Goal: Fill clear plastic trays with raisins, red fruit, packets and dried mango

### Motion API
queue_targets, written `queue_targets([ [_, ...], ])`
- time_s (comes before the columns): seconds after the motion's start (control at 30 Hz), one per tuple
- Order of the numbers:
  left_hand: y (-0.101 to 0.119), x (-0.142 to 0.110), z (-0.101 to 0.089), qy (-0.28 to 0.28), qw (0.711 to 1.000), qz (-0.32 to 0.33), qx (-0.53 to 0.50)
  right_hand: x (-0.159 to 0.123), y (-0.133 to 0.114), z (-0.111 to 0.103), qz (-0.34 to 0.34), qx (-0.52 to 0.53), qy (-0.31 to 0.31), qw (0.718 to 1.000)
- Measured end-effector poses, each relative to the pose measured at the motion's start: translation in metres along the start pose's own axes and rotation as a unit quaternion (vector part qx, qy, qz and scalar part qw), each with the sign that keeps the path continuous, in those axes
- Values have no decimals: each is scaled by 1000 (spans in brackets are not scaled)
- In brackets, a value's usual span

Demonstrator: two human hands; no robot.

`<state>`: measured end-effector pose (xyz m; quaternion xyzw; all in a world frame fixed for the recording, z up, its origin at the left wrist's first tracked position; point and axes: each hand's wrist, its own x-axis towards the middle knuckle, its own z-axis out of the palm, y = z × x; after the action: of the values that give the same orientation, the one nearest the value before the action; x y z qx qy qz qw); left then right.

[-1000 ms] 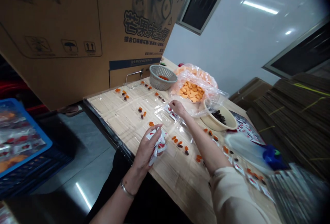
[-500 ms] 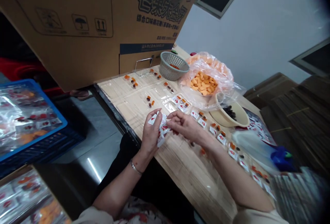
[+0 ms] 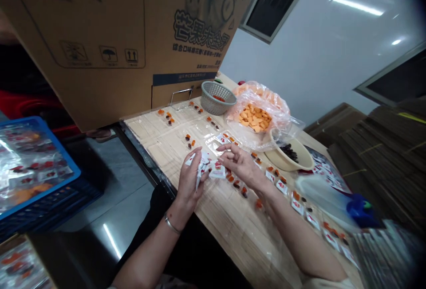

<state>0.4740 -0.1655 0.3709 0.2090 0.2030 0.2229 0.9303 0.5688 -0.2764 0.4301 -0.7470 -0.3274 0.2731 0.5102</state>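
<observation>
My left hand (image 3: pixel 189 178) is closed around a small stack of white packets with red print (image 3: pixel 201 162), held above the table's near edge. To its right, my right hand (image 3: pixel 241 165) has its thumb on a single small white packet (image 3: pixel 218 170); the index finger is lifted off it, and the fingers behind are partly hidden. Below the hands, orange and dark gummy pieces (image 3: pixel 237 185) lie in a row on clear plastic trays. Further right along the table, more white packets (image 3: pixel 282 186) lie beside such pieces.
A grey basket (image 3: pixel 216 103) stands near the large cardboard box (image 3: pixel 116 89). Beside it are a plastic bag of orange pieces (image 3: pixel 254 118) and a cream bowl (image 3: pixel 306 160) with dark pieces. On the left is a blue crate (image 3: pixel 75 178) of packed goods. Flattened cardboard (image 3: pixel 376 147) is stacked at right.
My right hand has drawn away from the left-hand stack with one packet, leaving a gap between the hands. My left hand still holds the stack. The view has tilted up slightly.
</observation>
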Motion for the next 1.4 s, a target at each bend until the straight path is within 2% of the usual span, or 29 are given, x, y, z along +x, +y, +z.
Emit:
queue_targets([
  [0.07,8,3,-3,13,1000,5,-3,27,10,-17,-26,-18,32,999],
  [0.17,19,7,-8,25,999,26,-16,82,30,-35,-18,-80,139,987],
  [0.23,24,8,-11,24,999,34,-27,121,45,-39,7,-133,201,970],
  [0.33,28,9,-15,23,999,29,-28,168,66,-38,21,-189,260,947],
  [0.43,32,10,-20,29,999,21,-20,197,84,-36,29,-248,308,918],
  [0.53,35,12,-24,41,999,19,-18,207,97,-36,35,-301,324,896],
  [0.63,36,15,-27,42,999,17,-21,206,105,-37,31,-350,306,885],
  [0.77,33,18,-28,44,998,24,-25,198,107,-40,1,-412,247,877],
  [1.0,28,15,-26,27,999,4,-29,194,98,-40,-53,-490,137,859],
  [1.2,31,12,-26,19,1000,3,-15,191,89,-45,-121,-540,36,832],
  [1.4,30,13,-27,29,999,1,-12,180,93,-56,-164,-568,11,806],
])
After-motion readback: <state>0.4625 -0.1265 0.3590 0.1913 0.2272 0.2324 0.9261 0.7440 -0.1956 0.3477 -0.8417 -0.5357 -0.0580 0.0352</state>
